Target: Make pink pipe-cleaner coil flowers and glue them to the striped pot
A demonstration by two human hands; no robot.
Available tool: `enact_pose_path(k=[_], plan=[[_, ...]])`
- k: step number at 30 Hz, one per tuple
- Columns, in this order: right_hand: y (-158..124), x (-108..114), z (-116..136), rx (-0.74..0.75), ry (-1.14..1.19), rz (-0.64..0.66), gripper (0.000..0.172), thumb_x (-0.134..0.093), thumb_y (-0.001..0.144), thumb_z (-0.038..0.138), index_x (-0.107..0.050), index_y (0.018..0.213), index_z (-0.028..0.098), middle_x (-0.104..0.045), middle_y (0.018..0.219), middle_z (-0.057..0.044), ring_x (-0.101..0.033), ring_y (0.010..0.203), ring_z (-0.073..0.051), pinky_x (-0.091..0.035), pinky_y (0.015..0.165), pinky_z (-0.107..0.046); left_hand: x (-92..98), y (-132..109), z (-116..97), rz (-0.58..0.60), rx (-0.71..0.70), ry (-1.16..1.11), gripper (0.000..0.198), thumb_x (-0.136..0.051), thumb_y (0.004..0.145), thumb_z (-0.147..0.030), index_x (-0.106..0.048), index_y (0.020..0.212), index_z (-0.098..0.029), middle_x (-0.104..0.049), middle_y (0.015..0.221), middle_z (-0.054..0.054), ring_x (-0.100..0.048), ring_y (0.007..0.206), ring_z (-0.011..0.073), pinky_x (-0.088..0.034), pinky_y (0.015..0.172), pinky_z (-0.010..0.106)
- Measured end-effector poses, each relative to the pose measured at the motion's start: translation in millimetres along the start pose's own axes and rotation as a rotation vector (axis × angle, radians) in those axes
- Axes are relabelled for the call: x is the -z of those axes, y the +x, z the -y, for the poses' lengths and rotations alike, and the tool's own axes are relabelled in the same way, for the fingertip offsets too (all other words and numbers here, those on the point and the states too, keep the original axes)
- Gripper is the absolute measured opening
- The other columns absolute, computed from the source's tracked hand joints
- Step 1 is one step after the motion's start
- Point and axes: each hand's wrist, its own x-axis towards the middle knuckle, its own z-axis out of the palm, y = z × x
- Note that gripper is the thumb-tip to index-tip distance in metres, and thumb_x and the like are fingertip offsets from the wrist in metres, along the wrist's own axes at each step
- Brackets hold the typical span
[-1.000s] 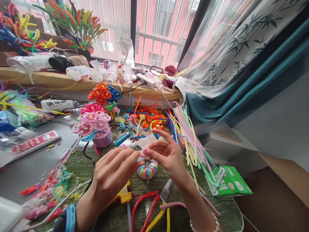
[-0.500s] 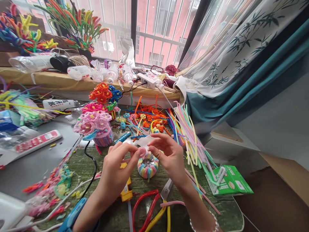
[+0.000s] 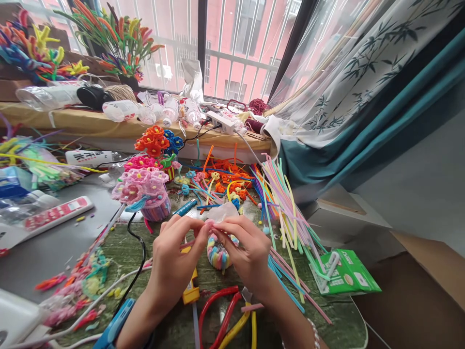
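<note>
— Hands?

— Left hand and right hand both pinched on a pink chenille stem, right above a pastel-striped pipe-cleaner ring on the desk.

— Handling?

— Light, soft, easily bent; best held close to the tip, without much squeeze.

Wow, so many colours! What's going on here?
A person's left hand and right hand are pinching a small pink fuzzy pipe-cleaner piece between them, just above a round pastel-striped pipe-cleaner bundle. That bundle sits on a mottled green table. A yellow glue gun lies below the left hand, and long pastel pipe cleaners fan out to the right.
</note>
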Motion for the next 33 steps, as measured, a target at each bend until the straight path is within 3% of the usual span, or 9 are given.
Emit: enact_pose_path(k=[8, 11, 16, 18, 26, 33], plan=[[-3, -4, -1, 0.133, -0.055, -0.053, 0.011, -0.06, 0.096, 0.011, -0.069, 0.099, 0.018, -0.07, 0.084, -0.007, -0.067, 0.075, -0.018, -0.057, 0.068, -0.03, -2.5, -2, 3, -0.014, 0.06, -0.056, 0.014, -0.066, 0.091, -0.021, -0.066, 0.077, -0.022, -0.068, 0.073, -0.005, -0.055, 0.068, 0.0144, -0.04, 0.071, 0.031], [0, -1, 3, 0.007, 0.031, -0.074, 0.009, -0.061, 0.095, 0.014, -0.067, 0.091, 0.019, -0.068, 0.081, -0.005, -0.066, 0.072, -0.017, -0.055, 0.066, -0.028, -1.7, -3, 4, -0.01, 0.094, -0.077, 0.013, -0.066, 0.091, -0.023, -0.067, 0.078, -0.023, -0.068, 0.074, -0.005, -0.056, 0.07, 0.0143, -0.04, 0.072, 0.03], [5, 5, -3, -0.407, 0.289, -0.129, 0.008, -0.062, 0.094, 0.023, -0.061, 0.087, 0.021, -0.062, 0.074, 0.001, -0.06, 0.065, -0.014, -0.05, 0.062, -0.025, -0.1, -2, 4, -0.008, 0.244, -0.145, 0.016, -0.067, 0.089, -0.031, -0.069, 0.076, -0.023, -0.065, 0.073, -0.004, -0.055, 0.07, 0.0144, -0.041, 0.069, 0.028], [6, 7, -8, -0.5, 0.414, -0.155, 0.011, -0.058, 0.097, 0.027, -0.058, 0.087, 0.021, -0.059, 0.071, 0.003, -0.058, 0.061, -0.013, -0.048, 0.059, -0.024, 0.5, -1, 4, -0.003, 0.318, -0.197, 0.017, -0.068, 0.088, -0.034, -0.07, 0.075, -0.022, -0.065, 0.071, -0.004, -0.055, 0.068, 0.0141, -0.04, 0.066, 0.027], [5, 9, -7, -0.545, 0.453, -0.066, 0.031, -0.056, 0.098, 0.032, -0.05, 0.07, 0.02, -0.044, 0.06, 0.006, -0.038, 0.053, -0.01, -0.033, 0.051, -0.023, 4.3, 4, 3, 0.032, 0.557, -0.473, 0.021, -0.075, 0.079, -0.04, -0.073, 0.075, -0.02, -0.069, 0.071, -0.002, -0.058, 0.069, 0.0128, -0.043, 0.063, 0.022], [5, 11, -6, -0.603, 0.555, 0.003, 0.041, -0.066, 0.093, 0.037, -0.051, 0.059, 0.019, -0.047, 0.053, 0.006, -0.038, 0.048, -0.008, -0.032, 0.047, -0.022, 7.3, 7, 3, 0.041, 0.616, -0.608, 0.021, -0.078, 0.077, -0.041, -0.074, 0.072, -0.02, -0.068, 0.07, -0.003, -0.057, 0.071, 0.0114, -0.044, 0.067, 0.018]])
